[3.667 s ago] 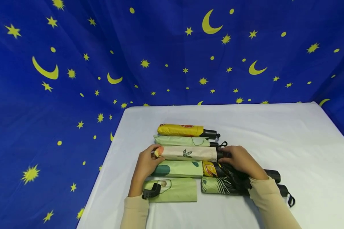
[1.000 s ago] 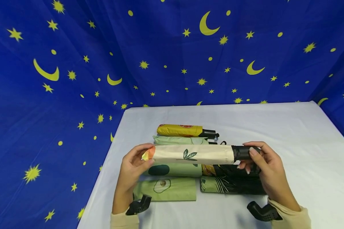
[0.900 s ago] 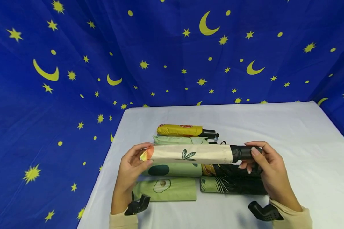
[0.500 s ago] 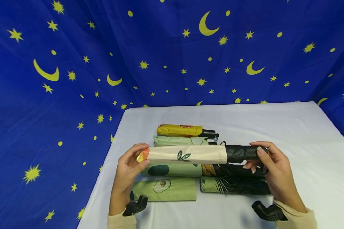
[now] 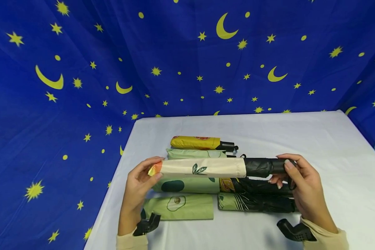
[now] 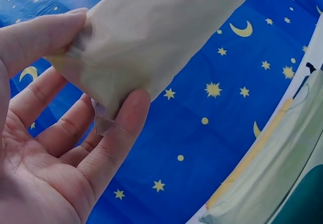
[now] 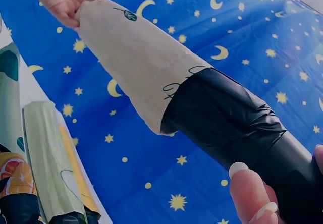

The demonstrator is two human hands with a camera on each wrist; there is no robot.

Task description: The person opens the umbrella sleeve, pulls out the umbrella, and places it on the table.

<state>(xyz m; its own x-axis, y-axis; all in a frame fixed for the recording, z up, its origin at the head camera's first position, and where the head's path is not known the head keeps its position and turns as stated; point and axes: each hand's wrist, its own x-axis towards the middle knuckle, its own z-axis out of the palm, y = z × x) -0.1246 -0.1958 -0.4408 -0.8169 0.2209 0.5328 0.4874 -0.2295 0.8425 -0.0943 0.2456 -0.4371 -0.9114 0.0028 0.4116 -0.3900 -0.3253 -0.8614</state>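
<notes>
A folded umbrella [image 5: 257, 167] with black canopy and handle is held level above the table, partly inside a beige leaf-print sleeve [image 5: 178, 168]. My left hand [image 5: 138, 187] pinches the sleeve's orange-and-yellow closed end between thumb and fingers, as the left wrist view shows up close. At the other end, my right hand [image 5: 307, 187] grips the black handle with thumb and fingers. In the right wrist view, wrinkled black canopy [image 7: 227, 113] shows past the sleeve's open mouth. The rest of the umbrella is hidden in the sleeve.
Behind lie a yellow sleeved umbrella [image 5: 195, 142] and a pale green one [image 5: 193, 153]. Nearer are a green sleeve [image 5: 193, 186], an avocado-print sleeve [image 5: 195, 207], and two bare folded umbrellas, one citrus-print [image 5: 253, 185], one green-patterned [image 5: 253, 203]. A starry blue curtain [image 5: 175, 52] borders the white table [image 5: 284, 135].
The beige-sleeved umbrella was lifted off the table between both hands. Over the last second my right hand moved right and the sleeve slightly left, so more black canopy shows.
</notes>
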